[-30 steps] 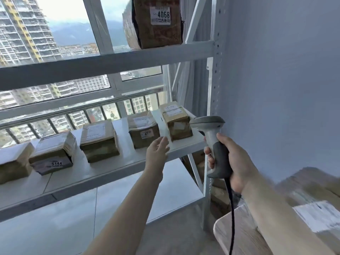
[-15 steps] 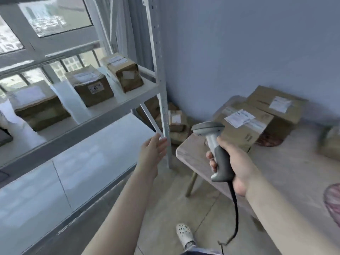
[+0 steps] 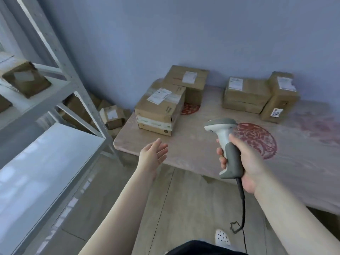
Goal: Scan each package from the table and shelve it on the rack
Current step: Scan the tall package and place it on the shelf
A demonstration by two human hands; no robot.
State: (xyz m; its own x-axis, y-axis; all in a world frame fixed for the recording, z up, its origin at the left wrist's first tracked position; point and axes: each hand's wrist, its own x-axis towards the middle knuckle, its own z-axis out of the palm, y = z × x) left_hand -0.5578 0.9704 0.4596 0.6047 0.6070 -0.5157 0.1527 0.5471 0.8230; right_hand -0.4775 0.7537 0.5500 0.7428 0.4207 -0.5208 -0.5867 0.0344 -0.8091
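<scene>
From my end the rack (image 3: 77, 92) fills the whole left side of the frame, white metal, with one taped package (image 3: 25, 80) sitting on its shelf at the far left edge. The table (image 3: 202, 153) takes up the middle and right, pale wood top with red round patterns on it. Four cardboard packages sit on it along the wall: the nearest box (image 3: 158, 111) at center, touching a second box (image 3: 187, 83) just behind it, then a third box (image 3: 244, 94) and a tall box (image 3: 281, 96) side by side at upper right. A few more parcels (image 3: 112, 116) are piled on the floor behind the rack leg. My right hand (image 3: 244, 162), center right, has its fingers wrapped tight round the scanner (image 3: 226, 144) grip, cable hanging down. My left hand (image 3: 152, 157), center frame, is palm up, fingers straight and a bit spread, holding nothing, just short of the table edge.
</scene>
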